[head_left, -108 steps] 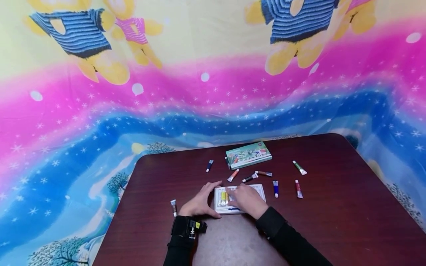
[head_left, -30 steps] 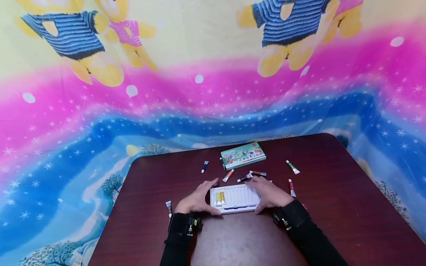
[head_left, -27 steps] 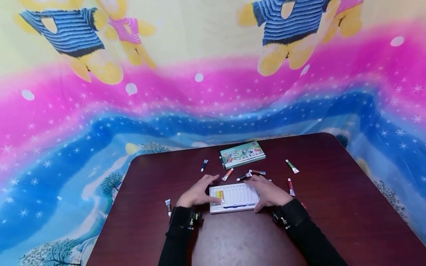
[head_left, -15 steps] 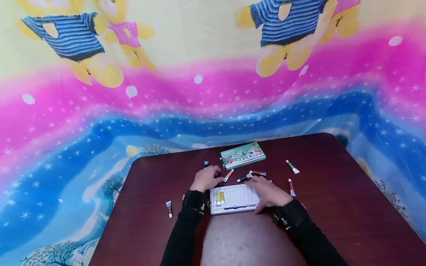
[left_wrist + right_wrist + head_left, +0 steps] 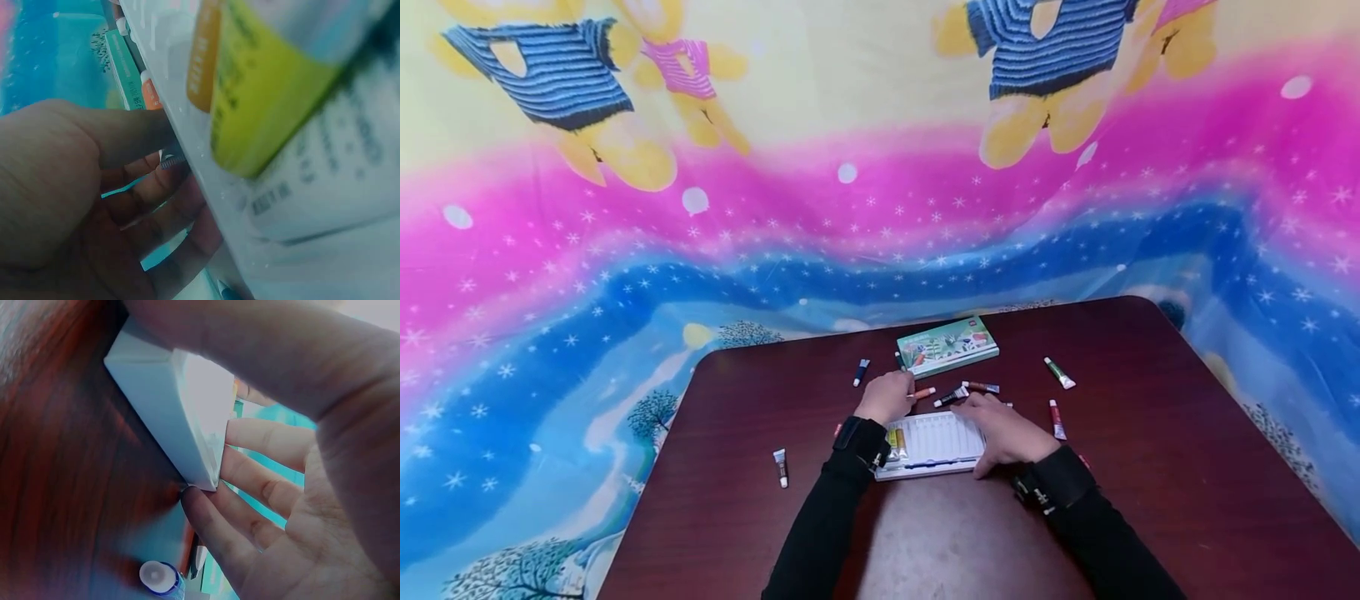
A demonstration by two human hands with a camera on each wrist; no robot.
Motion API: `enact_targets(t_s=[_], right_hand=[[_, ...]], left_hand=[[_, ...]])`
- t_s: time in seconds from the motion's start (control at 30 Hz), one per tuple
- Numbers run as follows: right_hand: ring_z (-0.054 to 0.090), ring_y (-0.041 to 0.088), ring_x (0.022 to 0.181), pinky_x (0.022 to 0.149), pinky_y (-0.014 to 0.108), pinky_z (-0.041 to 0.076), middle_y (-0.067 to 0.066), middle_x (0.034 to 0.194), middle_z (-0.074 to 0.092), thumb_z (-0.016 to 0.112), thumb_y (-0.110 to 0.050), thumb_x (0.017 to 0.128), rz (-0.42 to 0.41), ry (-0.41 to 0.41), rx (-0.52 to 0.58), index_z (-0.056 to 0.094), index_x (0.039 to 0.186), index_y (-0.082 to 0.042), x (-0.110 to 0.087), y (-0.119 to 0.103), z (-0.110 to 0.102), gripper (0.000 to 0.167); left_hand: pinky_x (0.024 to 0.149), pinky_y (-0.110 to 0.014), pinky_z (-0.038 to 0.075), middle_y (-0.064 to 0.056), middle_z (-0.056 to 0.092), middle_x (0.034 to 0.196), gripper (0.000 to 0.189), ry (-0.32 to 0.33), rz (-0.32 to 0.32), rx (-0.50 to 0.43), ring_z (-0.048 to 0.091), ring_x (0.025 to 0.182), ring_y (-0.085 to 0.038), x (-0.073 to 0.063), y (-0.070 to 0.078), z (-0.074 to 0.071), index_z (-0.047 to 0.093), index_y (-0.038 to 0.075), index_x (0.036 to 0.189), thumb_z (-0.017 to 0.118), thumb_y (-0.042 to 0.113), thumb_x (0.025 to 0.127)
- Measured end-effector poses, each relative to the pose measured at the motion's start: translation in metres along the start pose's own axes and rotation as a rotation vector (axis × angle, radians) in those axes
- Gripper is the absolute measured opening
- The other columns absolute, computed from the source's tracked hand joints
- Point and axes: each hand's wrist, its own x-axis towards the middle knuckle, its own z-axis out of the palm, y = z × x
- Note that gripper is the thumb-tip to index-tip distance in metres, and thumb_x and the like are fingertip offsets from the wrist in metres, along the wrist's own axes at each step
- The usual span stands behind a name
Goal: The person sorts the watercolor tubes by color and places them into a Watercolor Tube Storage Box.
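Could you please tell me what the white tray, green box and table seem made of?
White tray: probably moulded plastic, smooth, with regular ridged slots. Green box: likely smooth printed cardboard, given its crisp edges. Table: glossy reddish-brown wood or wood-look laminate, showing streaky grain.

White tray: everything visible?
The white tray is shallow, rectangular, plastic-looking, with parallel slots, mostly empty. A white tube, a yellow tube and an ochre tube lie at its left end; a dark-blue stick runs along its near side. It lies on the table, right end gripped by the right hand. Whether the left hand touches it is unclear.
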Motion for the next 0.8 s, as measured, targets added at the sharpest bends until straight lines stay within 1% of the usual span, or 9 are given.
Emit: enact_targets(t_s=[0.17, 0.23, 0.33, 0.4, 0.47, 0.53, 0.6, 0.67, 0.8], right_hand=[[0.042, 0.039, 0.141, 0.108, 0.057, 0.047, 0.016, 0.140, 0.054, 0.103, -0.023, 0.060, -0.024, -0.004, 0.003, 0.056, 0.147, -0.004, -0.001, -0.001, -0.002, 0.100], [0.039, 0.041, 0.145, 0.109, 0.058, 0.045, 0.016, 0.141, 0.054, 0.102, -0.022, 0.060, -0.026, -0.007, 0.004, 0.056, 0.147, -0.004, -0.001, -0.001, -0.002, 0.101], [0.039, 0.041, 0.144, 0.109, 0.059, 0.045, 0.017, 0.142, 0.054, 0.103, -0.023, 0.060, -0.015, -0.008, 0.005, 0.055, 0.148, -0.004, -0.001, 0.000, -0.002, 0.102], [0.040, 0.040, 0.143, 0.109, 0.060, 0.044, 0.017, 0.144, 0.053, 0.103, -0.024, 0.059, -0.006, -0.012, 0.005, 0.055, 0.149, -0.004, 0.000, 0.000, -0.002, 0.103], [0.042, 0.039, 0.141, 0.109, 0.059, 0.045, 0.017, 0.145, 0.052, 0.103, -0.024, 0.060, 0.004, -0.017, 0.005, 0.055, 0.149, -0.005, 0.000, 0.001, -0.002, 0.103], [0.044, 0.037, 0.139, 0.109, 0.058, 0.046, 0.016, 0.144, 0.052, 0.103, -0.025, 0.060, 0.010, -0.020, 0.003, 0.054, 0.149, -0.006, 0.001, 0.002, -0.001, 0.103], [0.047, 0.034, 0.134, 0.107, 0.055, 0.048, 0.015, 0.143, 0.053, 0.103, -0.025, 0.060, 0.012, -0.019, 0.000, 0.055, 0.149, -0.006, 0.001, 0.002, 0.000, 0.104], [0.048, 0.033, 0.132, 0.106, 0.053, 0.049, 0.014, 0.142, 0.053, 0.103, -0.026, 0.060, 0.012, -0.020, 0.003, 0.054, 0.150, -0.006, 0.001, 0.002, 0.000, 0.104], [0.048, 0.033, 0.130, 0.105, 0.053, 0.049, 0.014, 0.141, 0.053, 0.103, -0.025, 0.060, 0.005, -0.018, 0.014, 0.054, 0.150, -0.006, 0.001, 0.002, -0.001, 0.104]], left_hand=[[0.077, -0.034, 0.047, -0.005, 0.070, 0.097, 0.011, -0.009, 0.027, -0.131, 0.058, 0.079, -0.017, -0.002, -0.004, -0.001, 0.068, 0.011, 0.111, 0.064, 0.019, 0.104], [0.074, -0.033, 0.043, -0.008, 0.070, 0.097, 0.023, -0.004, 0.058, -0.226, 0.056, 0.076, -0.016, -0.003, -0.007, -0.002, 0.066, 0.009, 0.127, 0.061, 0.015, 0.105], [0.068, -0.031, 0.039, -0.012, 0.067, 0.086, 0.042, 0.000, 0.110, -0.378, 0.051, 0.068, -0.018, -0.005, -0.008, -0.005, 0.055, 0.011, 0.149, 0.057, 0.013, 0.107], [0.064, -0.029, 0.040, -0.011, 0.063, 0.078, 0.045, 0.008, 0.122, -0.485, 0.053, 0.064, -0.019, -0.007, -0.007, -0.007, 0.054, 0.012, 0.151, 0.057, 0.013, 0.107], [0.063, -0.027, 0.045, -0.009, 0.061, 0.073, 0.041, 0.026, 0.117, -0.579, 0.060, 0.064, -0.022, -0.012, -0.005, -0.009, 0.060, 0.013, 0.146, 0.059, 0.013, 0.106], [0.065, -0.027, 0.052, -0.008, 0.062, 0.074, 0.032, 0.060, 0.113, -0.665, 0.067, 0.069, -0.025, -0.017, -0.002, -0.011, 0.068, 0.014, 0.136, 0.061, 0.013, 0.105], [0.071, -0.028, 0.057, -0.010, 0.065, 0.077, 0.029, 0.095, 0.120, -0.767, 0.072, 0.075, -0.031, -0.024, 0.000, -0.013, 0.070, 0.014, 0.132, 0.062, 0.016, 0.105], [0.080, -0.032, 0.060, -0.018, 0.067, 0.086, 0.032, 0.113, 0.134, -0.875, 0.073, 0.081, -0.032, -0.035, 0.007, -0.024, 0.067, 0.013, 0.136, 0.062, 0.016, 0.105], [0.092, -0.037, 0.060, -0.017, 0.062, 0.096, 0.051, 0.133, 0.184, -1.102, 0.073, 0.091, -0.030, -0.050, 0.009, -0.029, 0.048, 0.019, 0.156, 0.060, 0.018, 0.106]])
